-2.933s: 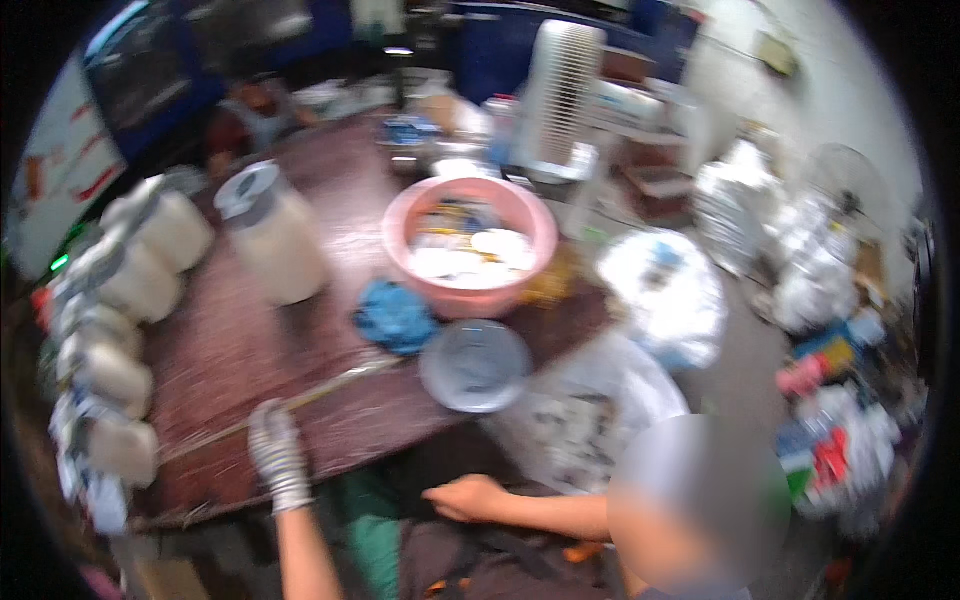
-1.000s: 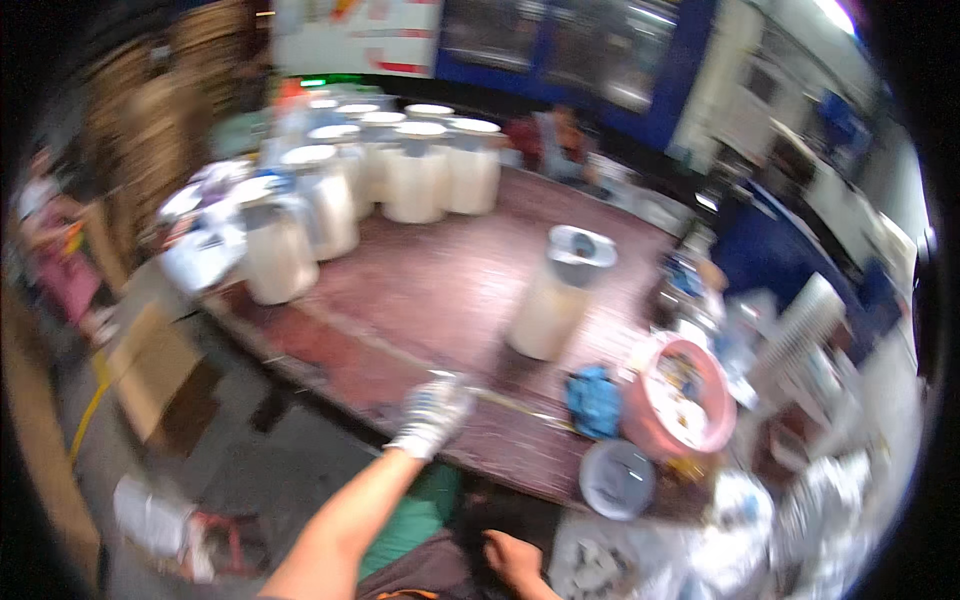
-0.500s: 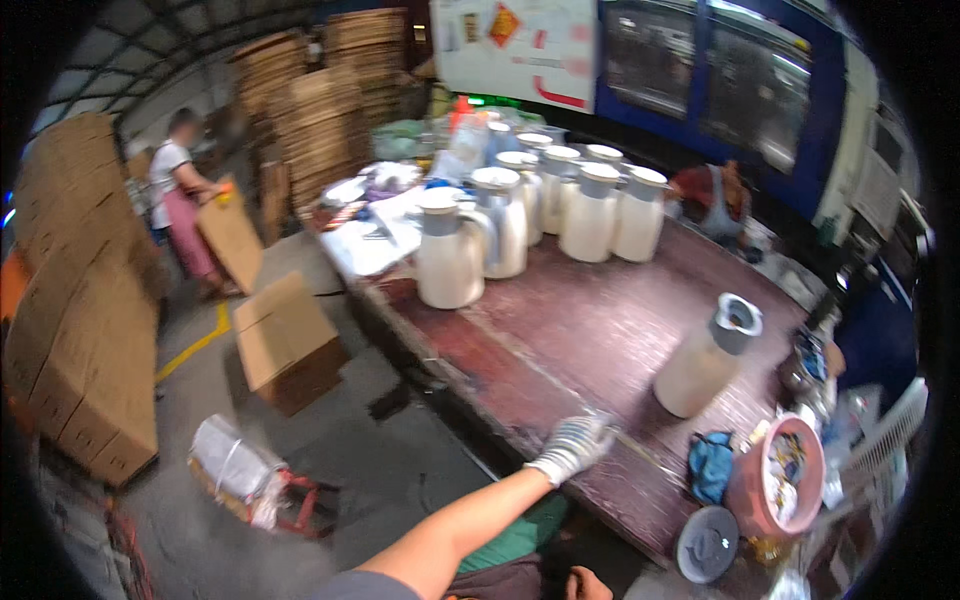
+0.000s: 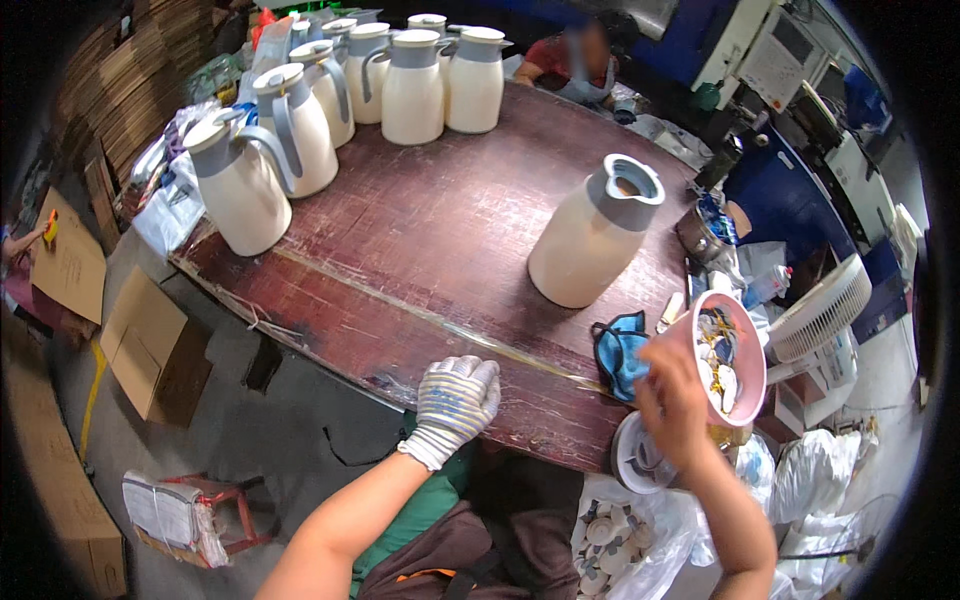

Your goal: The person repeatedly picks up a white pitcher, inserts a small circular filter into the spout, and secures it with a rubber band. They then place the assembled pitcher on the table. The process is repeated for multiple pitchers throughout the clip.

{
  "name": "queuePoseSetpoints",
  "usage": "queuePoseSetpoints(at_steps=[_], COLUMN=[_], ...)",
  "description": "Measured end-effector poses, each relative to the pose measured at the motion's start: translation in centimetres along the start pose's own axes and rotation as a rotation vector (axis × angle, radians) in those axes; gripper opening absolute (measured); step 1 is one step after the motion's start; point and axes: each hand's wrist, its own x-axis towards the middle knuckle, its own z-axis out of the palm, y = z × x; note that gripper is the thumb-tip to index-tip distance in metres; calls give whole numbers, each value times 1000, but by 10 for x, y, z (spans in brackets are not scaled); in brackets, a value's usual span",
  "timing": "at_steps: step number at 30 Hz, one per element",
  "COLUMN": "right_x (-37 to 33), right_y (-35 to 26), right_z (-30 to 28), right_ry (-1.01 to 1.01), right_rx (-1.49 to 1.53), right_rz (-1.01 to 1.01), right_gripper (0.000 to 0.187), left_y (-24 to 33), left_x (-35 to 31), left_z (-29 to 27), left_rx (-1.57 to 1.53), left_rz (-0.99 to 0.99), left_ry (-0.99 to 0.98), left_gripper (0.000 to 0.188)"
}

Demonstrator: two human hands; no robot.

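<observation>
My left hand (image 4: 455,405), in a striped knit glove, rests at the near table edge with its fingers curled in; nothing shows in it. My bare right hand (image 4: 675,405) is raised beside a pink bucket (image 4: 757,375) holding small white and dark pieces. Its fingers are slightly bent and apart, with nothing visible between them. Just below it, a round grey-and-white lid (image 4: 632,462) sits at the table corner, partly hidden by the hand. A blue mask-like cloth (image 4: 625,355) lies close by. Farther in stands a cream jug (image 4: 580,255) with a grey collar, its top uncovered.
Several lidded cream jugs (image 4: 412,95) stand along the far left of the table (image 4: 430,235). A clear bag of small round parts (image 4: 605,545) hangs by my lap. A white fan grille (image 4: 825,310) stands right. Across the table is another person (image 4: 570,65). Cartons (image 4: 155,345) and a stool (image 4: 215,510) are left.
My view has turned right and down. My right hand has risen from the lower edge to the bucket's side. My gloved left hand stays at the table edge.
</observation>
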Motion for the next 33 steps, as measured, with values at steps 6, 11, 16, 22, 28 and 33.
queuePoseSetpoints(at_steps=[6,11,16,22,28,33], right_x=[162,150,18,-178,-273,-423], right_y=[16,6,-39,-87,-50,46], right_z=[19,21,-11,-26,23,91], right_ry=[59,52,148,-50,196,-457], right_rx=[-160,-286,-45,300,222,214], right_rz=[119,222,-116,-102,307,1298], right_gripper=[53,48,40,43,28,42], left_y=[-5,0,-19,54,97,115], left_x=[-3,4,-10,-28,-31,-45], left_z=[-2,-11,-15,-75,-95,-86], left_rx=[11,-115,-506,-1425,-820,-923], left_rz=[-14,-63,-187,-370,-414,-635], left_ry=[-18,-5,417,-548,-810,-910], left_gripper=[13,17,16,46,34,28])
